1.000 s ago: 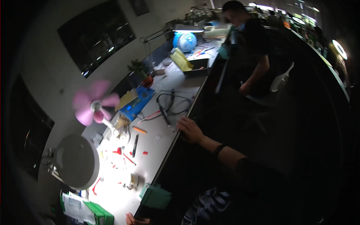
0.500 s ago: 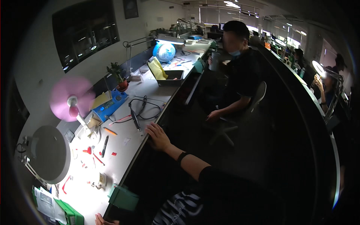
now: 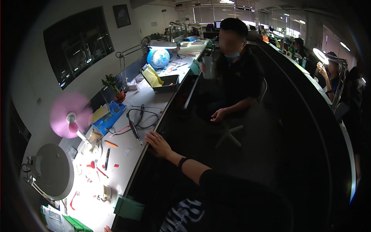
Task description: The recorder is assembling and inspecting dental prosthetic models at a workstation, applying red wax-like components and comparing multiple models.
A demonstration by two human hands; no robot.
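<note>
My right hand rests on the front edge of the white workbench, fingers stretched over the rim, holding nothing. Nearest to it lies a black pen-shaped handpiece with a looped cable. Of my left hand only fingertips show, at the bottom edge by the bench; whether it holds anything is hidden. Between the hands lie an orange pen-like stick, a black pen, a thin red tool and small red scraps. A small white pot-like thing stands in the glare.
A green bin hangs at the bench edge. A round lamp, a spinning pink fan, a blue device and a potted plant line the back. A co-worker sits farther along, holding a cup.
The view has shifted, so the bench's near end sits lower and less of my left hand shows. My right hand stays on the bench edge. The co-worker's head has turned slightly toward me.
</note>
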